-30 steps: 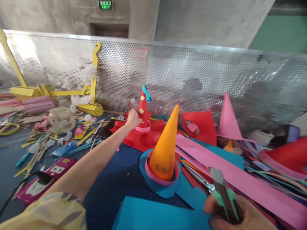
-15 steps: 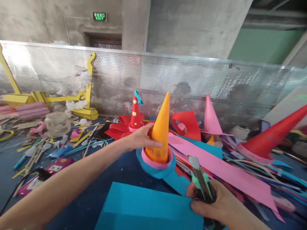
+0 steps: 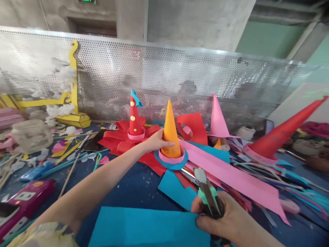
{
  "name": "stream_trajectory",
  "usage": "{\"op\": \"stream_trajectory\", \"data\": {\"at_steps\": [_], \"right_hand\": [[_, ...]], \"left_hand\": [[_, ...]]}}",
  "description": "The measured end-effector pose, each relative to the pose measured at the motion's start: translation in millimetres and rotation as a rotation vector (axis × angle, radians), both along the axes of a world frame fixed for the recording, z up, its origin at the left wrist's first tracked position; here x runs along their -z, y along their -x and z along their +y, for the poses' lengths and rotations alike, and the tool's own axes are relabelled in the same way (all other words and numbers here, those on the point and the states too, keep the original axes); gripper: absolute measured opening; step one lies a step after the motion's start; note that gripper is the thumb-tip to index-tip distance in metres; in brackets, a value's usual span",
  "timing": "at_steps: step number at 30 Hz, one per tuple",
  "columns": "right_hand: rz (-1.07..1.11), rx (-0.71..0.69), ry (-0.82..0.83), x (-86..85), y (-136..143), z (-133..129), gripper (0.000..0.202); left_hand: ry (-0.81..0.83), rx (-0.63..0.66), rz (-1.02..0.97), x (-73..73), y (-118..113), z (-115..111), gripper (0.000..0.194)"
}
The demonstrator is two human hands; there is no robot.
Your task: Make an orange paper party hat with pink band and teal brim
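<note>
My left hand (image 3: 155, 141) reaches forward and grips the side of an orange paper cone hat (image 3: 170, 132), thumb in front and fingers mostly hidden behind it. Pink and blue rings form the hat's brim, and it stands upright on the dark blue table. Closed around a utility knife (image 3: 209, 197) is my right hand (image 3: 223, 221), with the knife's metal head pointing up and away from me. Close to my right thumb is the edge of a blue sheet (image 3: 146, 228); whether they touch I cannot tell. A smaller blue piece (image 3: 177, 190) lies between hat and knife.
Behind stands a spotted red cone hat (image 3: 133, 120) on red paper loops. A pink cone (image 3: 219, 118) and red cone hat (image 3: 285, 132) are to the right, beside a long pink strip (image 3: 236, 175). At left are a jar (image 3: 32, 135) and purple device (image 3: 31, 206). Perforated metal (image 3: 159, 72) borders the back.
My left hand has moved the orange hat farther away, beside the red paper loops. The view has shifted to the right and down. My right hand still holds the knife.
</note>
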State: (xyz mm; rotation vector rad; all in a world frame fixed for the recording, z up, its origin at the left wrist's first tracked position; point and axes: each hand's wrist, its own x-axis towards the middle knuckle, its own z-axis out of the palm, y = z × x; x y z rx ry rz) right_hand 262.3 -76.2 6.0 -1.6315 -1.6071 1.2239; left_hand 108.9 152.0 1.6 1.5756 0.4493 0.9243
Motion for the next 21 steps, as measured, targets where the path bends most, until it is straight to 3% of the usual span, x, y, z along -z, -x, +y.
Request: {"op": "stream_trajectory", "data": {"at_steps": [3, 7, 10, 13, 16, 21], "right_hand": [[0.025, 0.059, -0.039, 4.1, -5, 4, 0.018], [0.108, 0.239, -0.119, 5.6, -10, 11, 0.023], [0.196, 0.364, -0.162, 5.1, -8, 15, 0.027], [0.284, 0.453, -0.217, 4.6, 0, 19, 0.030], [0.321, 0.474, -0.263, 1.8, 15, 22, 0.032], [0.290, 0.336, -0.252, -13.1, 33, 22, 0.037]], "left_hand": [[0.032, -0.052, 0.045, -9.7, 14, -7, 0.062], [0.091, -0.140, 0.169, -46.5, 65, -30, 0.043], [0.210, 0.005, 0.373, -68.8, 111, -55, 0.053], [0.228, 0.046, 0.437, -68.7, 138, -77, 0.048], [0.195, 0.013, 0.313, -56.3, 142, -88, 0.042], [0.233, -0.073, 0.218, -53.9, 144, -88, 0.036]]}}
